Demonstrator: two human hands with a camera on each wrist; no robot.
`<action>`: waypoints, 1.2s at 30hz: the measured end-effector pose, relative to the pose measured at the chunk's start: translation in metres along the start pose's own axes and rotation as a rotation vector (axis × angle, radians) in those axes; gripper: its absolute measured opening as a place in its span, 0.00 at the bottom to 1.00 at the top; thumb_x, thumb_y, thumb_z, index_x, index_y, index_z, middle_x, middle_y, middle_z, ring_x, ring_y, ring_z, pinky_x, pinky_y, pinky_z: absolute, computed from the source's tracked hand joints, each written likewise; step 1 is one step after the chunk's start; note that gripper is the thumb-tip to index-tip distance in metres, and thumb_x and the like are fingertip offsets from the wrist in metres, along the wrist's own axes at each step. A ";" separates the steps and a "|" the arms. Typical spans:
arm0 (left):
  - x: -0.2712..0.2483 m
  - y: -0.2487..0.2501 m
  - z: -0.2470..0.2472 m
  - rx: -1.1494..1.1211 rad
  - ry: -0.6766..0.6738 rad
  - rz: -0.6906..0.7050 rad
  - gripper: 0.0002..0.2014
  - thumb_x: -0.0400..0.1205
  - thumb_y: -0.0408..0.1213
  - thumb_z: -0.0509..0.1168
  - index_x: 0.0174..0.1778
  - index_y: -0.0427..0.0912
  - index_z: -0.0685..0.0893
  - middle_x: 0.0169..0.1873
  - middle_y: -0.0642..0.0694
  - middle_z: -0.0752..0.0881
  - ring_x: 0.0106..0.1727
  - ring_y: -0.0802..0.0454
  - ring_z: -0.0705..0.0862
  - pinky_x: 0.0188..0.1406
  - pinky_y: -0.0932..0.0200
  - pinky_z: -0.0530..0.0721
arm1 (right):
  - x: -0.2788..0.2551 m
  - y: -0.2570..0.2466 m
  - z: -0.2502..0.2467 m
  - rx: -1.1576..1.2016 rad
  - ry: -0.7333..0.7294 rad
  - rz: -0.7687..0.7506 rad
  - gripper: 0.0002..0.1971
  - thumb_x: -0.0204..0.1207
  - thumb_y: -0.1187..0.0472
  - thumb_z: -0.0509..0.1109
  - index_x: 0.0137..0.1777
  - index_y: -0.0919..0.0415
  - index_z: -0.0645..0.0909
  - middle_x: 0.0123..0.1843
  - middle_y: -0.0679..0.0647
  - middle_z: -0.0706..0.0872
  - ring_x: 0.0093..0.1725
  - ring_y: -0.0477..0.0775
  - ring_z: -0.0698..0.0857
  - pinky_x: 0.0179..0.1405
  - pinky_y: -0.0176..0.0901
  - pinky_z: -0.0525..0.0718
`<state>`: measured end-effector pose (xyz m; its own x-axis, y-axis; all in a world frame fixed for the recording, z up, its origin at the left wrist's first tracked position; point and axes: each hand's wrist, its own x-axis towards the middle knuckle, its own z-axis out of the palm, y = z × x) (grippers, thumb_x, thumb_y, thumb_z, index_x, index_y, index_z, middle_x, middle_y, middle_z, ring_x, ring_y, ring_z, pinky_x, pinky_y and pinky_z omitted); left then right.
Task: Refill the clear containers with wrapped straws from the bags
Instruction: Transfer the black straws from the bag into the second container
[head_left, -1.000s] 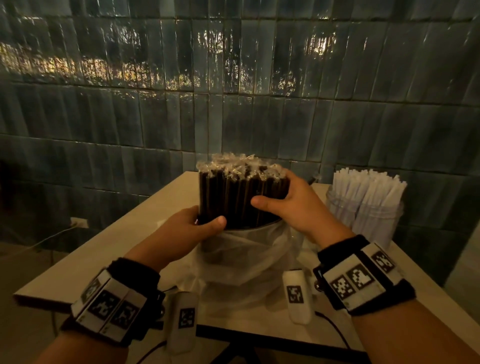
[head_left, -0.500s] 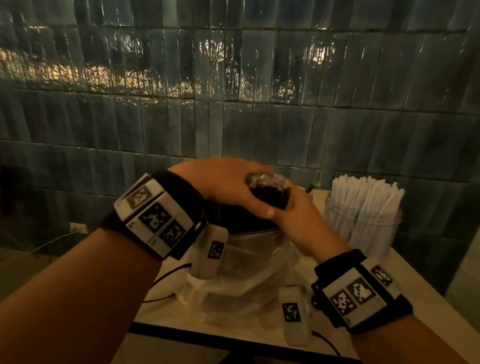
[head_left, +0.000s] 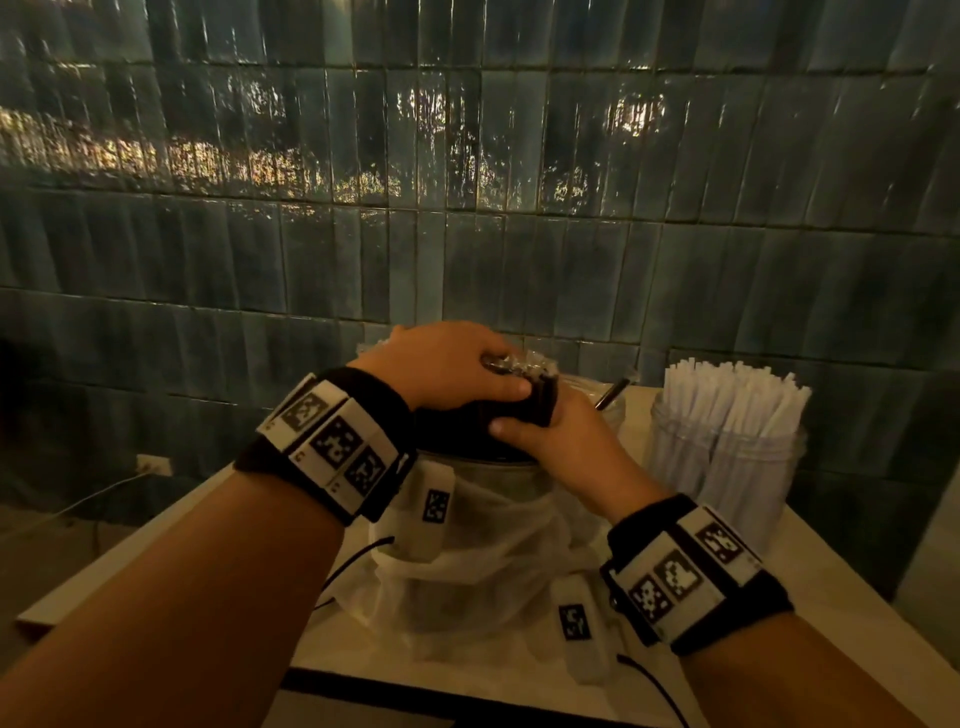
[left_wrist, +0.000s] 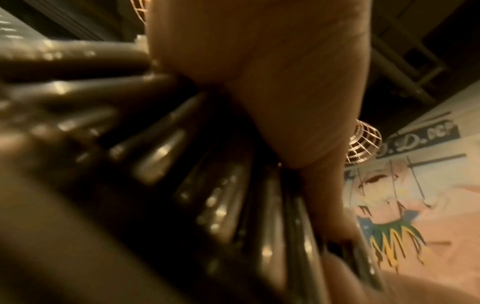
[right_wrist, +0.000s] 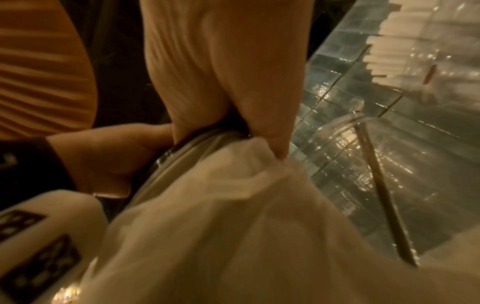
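A bundle of dark wrapped straws (head_left: 543, 402) stands upright in a clear container (head_left: 498, 460) with a loose plastic bag (head_left: 483, 545) bunched around it. My left hand (head_left: 457, 366) lies over the top of the bundle, fingers curled over the wrapper tips (left_wrist: 223, 205). My right hand (head_left: 561, 441) grips the bundle's right side just above the rim, thumb in front, next to the bag (right_wrist: 233, 226). Most of the bundle is hidden by both hands.
At the right stands a clear jar (head_left: 748, 483) packed with white wrapped straws (head_left: 727, 400). Behind the bundle is another clear container (right_wrist: 376, 174) holding a single dark straw (head_left: 613, 392). A tiled wall (head_left: 467, 208) backs the pale table (head_left: 831, 597).
The bundle was held high by its sides above the bag. It has sunk into the container, and my left hand has moved from its side onto its top.
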<state>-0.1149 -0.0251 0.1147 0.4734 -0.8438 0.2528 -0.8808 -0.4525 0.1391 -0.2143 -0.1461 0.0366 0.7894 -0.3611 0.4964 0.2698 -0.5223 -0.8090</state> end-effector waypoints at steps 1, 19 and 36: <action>0.000 -0.003 0.000 -0.026 -0.011 -0.008 0.18 0.76 0.67 0.60 0.59 0.68 0.79 0.55 0.59 0.84 0.56 0.53 0.81 0.67 0.37 0.71 | 0.002 0.001 -0.001 -0.033 -0.034 -0.003 0.26 0.69 0.65 0.78 0.68 0.56 0.78 0.60 0.50 0.86 0.61 0.47 0.84 0.62 0.44 0.81; -0.005 0.010 0.002 0.063 0.000 -0.089 0.13 0.74 0.64 0.62 0.47 0.62 0.77 0.37 0.61 0.77 0.46 0.53 0.78 0.63 0.38 0.74 | -0.009 0.009 -0.018 0.030 -0.100 0.101 0.16 0.69 0.64 0.78 0.55 0.50 0.83 0.49 0.46 0.90 0.50 0.42 0.88 0.49 0.34 0.85; -0.013 0.014 0.003 0.054 -0.009 -0.059 0.20 0.73 0.71 0.56 0.54 0.67 0.79 0.56 0.59 0.83 0.57 0.53 0.80 0.69 0.36 0.68 | -0.014 0.013 -0.019 0.161 -0.109 0.112 0.14 0.71 0.67 0.75 0.54 0.52 0.84 0.52 0.54 0.91 0.52 0.51 0.89 0.55 0.45 0.86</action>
<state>-0.1332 -0.0213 0.1107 0.5244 -0.8179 0.2367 -0.8506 -0.5160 0.1015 -0.2325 -0.1628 0.0256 0.8721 -0.3197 0.3704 0.2546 -0.3499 -0.9015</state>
